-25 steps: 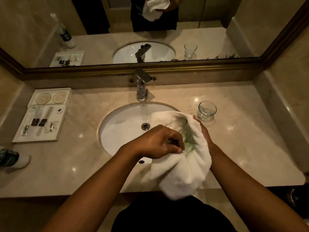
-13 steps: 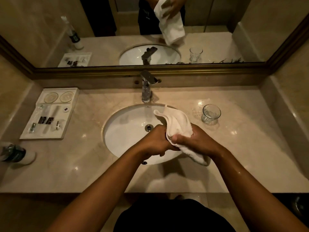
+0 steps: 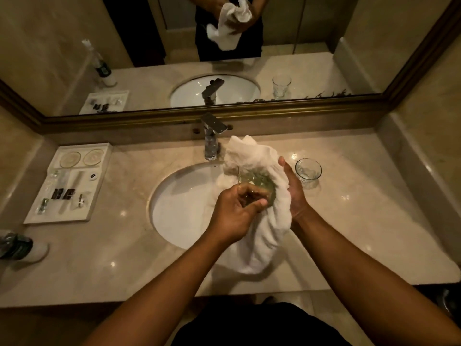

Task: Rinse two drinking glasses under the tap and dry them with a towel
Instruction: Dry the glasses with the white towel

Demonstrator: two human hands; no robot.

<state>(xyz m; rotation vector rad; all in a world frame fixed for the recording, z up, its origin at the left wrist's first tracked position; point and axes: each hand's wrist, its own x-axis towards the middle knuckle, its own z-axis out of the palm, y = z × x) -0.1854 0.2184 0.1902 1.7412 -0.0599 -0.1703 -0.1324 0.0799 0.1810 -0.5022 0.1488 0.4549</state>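
Over the right side of the white sink (image 3: 182,211), both hands work a clear drinking glass (image 3: 259,184) wrapped in a white towel (image 3: 259,221). My left hand (image 3: 234,211) grips the glass at its near rim, fingers curled. My right hand (image 3: 294,191) cups the towel against the glass from the right; its fingers are behind the cloth. A second clear glass (image 3: 308,172) stands upright on the counter, just right of my right hand. The chrome tap (image 3: 212,138) stands behind the sink; no water stream shows.
A white amenity tray (image 3: 67,183) with small toiletries lies on the marble counter (image 3: 361,233) at the left. A dark bottle (image 3: 17,245) lies at the far left edge. A framed mirror (image 3: 224,58) backs the counter; side walls close in left and right.
The towel, bunched tight between both hands half a second ago, has opened up around the glass, which shows again. Both hands shifted slightly back toward the tap.
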